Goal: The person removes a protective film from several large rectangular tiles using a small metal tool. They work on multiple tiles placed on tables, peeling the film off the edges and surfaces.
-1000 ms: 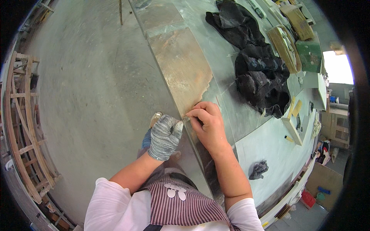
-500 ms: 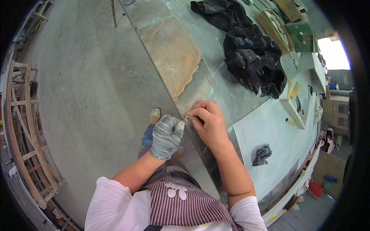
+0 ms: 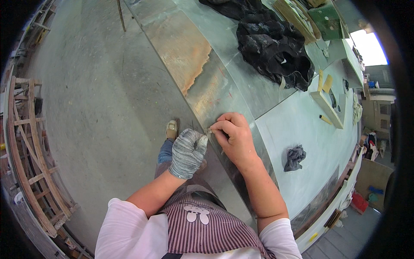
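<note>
My left hand [image 3: 188, 152], in a grey knitted glove, is closed at the near edge of a long stone slab [image 3: 181, 52] with a grey and rust-brown pattern. Bare and pinching, my right hand [image 3: 234, 137] meets it fingertip to fingertip over that edge. Between the fingertips sits a small greyish scrap [image 3: 208, 131], too small to make out; the right thumb and forefinger hold it. Whether the left fingers also grip it, I cannot tell. Thin reddish marks show on the slab just beyond my hands.
A black crumpled cloth [image 3: 276, 52] lies on the table's far part. A dark grey rag [image 3: 295, 158] rests on the pale tabletop [image 3: 280, 134] to the right. Farther right are a white angled piece [image 3: 328, 111] and a green box [image 3: 325, 21]. Wooden racks [image 3: 36, 151] stand at left.
The slab, black cloth and rag have shifted in the view as my head and body moved along the edge. My hands keep nearly the same pinched pose.
</note>
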`<state>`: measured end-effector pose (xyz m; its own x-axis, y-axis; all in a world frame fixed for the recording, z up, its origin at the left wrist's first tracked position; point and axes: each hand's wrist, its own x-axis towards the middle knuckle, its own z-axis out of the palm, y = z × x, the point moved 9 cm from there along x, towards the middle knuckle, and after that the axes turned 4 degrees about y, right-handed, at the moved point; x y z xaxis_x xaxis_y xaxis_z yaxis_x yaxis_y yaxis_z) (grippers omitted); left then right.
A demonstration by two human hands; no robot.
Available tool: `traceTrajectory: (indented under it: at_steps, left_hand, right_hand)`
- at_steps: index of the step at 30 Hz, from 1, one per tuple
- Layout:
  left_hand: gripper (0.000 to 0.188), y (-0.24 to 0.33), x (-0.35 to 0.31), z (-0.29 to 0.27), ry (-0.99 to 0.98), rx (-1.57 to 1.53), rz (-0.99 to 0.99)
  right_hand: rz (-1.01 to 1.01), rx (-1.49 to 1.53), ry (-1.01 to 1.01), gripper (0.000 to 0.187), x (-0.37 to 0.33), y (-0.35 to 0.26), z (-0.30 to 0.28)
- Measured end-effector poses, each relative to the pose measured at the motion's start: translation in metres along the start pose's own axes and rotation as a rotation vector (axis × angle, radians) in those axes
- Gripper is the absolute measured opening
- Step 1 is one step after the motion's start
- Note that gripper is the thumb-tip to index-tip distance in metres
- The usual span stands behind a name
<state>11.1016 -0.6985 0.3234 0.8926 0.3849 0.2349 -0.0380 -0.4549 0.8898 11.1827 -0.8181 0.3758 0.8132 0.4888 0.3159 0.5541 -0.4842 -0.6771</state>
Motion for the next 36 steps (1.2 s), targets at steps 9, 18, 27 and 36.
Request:
traceTrajectory:
  at_steps: [9, 18, 27, 36]
  left_hand:
    - [0.006, 0.008, -0.031, 0.014, -0.062, -0.031, -0.077]
    - [0.006, 0.023, -0.059, 0.022, -0.041, -0.001, -0.015]
    - [0.009, 0.027, -0.086, 0.039, -0.128, 0.01, -0.048]
    - [0.009, 0.039, -0.109, 0.052, -0.182, -0.048, -0.026]
  right_hand:
    - [0.005, -0.019, -0.001, 0.012, -0.034, 0.002, -0.016]
    - [0.002, -0.005, 0.001, 0.013, -0.064, 0.002, -0.029]
    - [0.063, -0.062, -0.058, 0.016, -0.093, 0.006, -0.043]
    - [0.044, -0.05, -0.007, 0.016, -0.122, 0.003, -0.061]
